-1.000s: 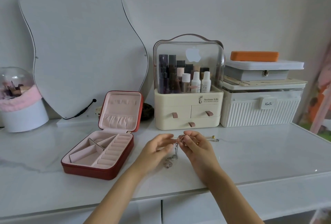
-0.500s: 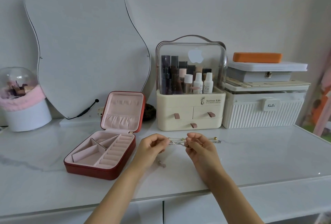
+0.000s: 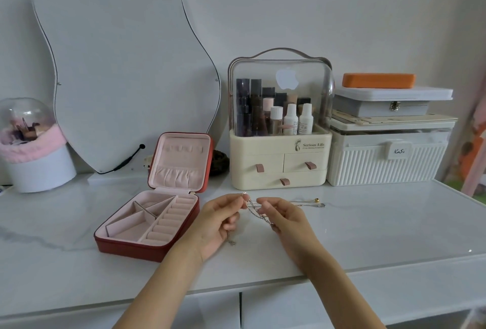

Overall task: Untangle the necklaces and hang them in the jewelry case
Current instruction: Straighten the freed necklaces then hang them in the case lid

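Two hands, left hand [image 3: 218,220] and right hand [image 3: 282,219], pinching silver necklaces [image 3: 256,210] strung between them (strands slanting rightward); open jewelry case [image 3: 147,223] left of, nearer, left hand.

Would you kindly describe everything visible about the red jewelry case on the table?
The red jewelry case is a square, leather-look box lined in pale pink velvet-like fabric. It stands open on the white marble-look table, left of both hands, touched by neither. Its lid stands upright, bearing a row of small hook tabs above a gathered pocket. The base holds angled dividers at the left and a column of ring rolls at the right. No jewelry shows inside.
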